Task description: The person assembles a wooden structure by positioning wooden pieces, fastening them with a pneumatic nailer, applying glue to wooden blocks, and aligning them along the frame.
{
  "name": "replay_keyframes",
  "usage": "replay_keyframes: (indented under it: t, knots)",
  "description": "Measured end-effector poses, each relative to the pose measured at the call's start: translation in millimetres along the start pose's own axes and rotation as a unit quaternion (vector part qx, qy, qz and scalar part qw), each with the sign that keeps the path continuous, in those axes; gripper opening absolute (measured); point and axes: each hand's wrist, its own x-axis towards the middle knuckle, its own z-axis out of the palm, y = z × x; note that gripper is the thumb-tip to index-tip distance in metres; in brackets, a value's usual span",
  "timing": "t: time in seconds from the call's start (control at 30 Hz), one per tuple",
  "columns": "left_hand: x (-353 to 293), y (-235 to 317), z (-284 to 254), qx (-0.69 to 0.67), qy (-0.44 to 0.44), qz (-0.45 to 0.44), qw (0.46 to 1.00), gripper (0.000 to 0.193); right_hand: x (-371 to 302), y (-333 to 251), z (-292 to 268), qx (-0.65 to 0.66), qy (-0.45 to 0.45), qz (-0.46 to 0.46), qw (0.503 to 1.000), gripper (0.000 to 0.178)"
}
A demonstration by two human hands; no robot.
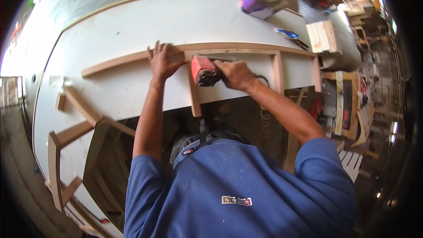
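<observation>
1. Bracing, seemingly, the wooden frame (220, 45) overhanging the surface's (145, 15) near edge, the left hand (162, 63) is being spread.
2. The red nail gun (203, 68) is being gripped by the right hand (238, 75), presumably for control.

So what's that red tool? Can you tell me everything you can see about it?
The red tool looks like a nail gun. It has a chunky red shell, perhaps plastic or painted metal, and a blackish end nearest the person's body. The right hand grips it from the right side, hiding most of the handle. It's held over the white table, close to where a wooden crosspiece meets the long rail. Its tip is hidden, so I can't tell whether it touches the wood.
</observation>
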Motion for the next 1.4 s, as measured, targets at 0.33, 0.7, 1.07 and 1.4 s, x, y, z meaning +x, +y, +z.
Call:
replay_keyframes:
  t: [0.33,0.7,1.07,1.4]
  knots:
    - [12.8,7.3,-6.1,0.025,-0.054,-0.002,0.998,0.097,-194.9,30.7,-100.2,0.141,0.068,0.382,0.911,0.041]
    - [-20.9,220.1,66.2,0.038,0.053,0.047,0.997,0.069,-382.6,270.5,-90.9,0.505,0.206,0.563,0.621,0.016]
    - [-45.5,307.3,137.9,0.112,-0.024,-0.024,0.993,0.094,-380.3,391.7,-43.1,0.703,0.157,0.443,0.533,0.023]
    - [-34.8,319.1,135.0,0.168,0.009,-0.034,0.985,0.093,-385.7,457.9,7.3,0.652,0.126,0.470,0.582,0.027]
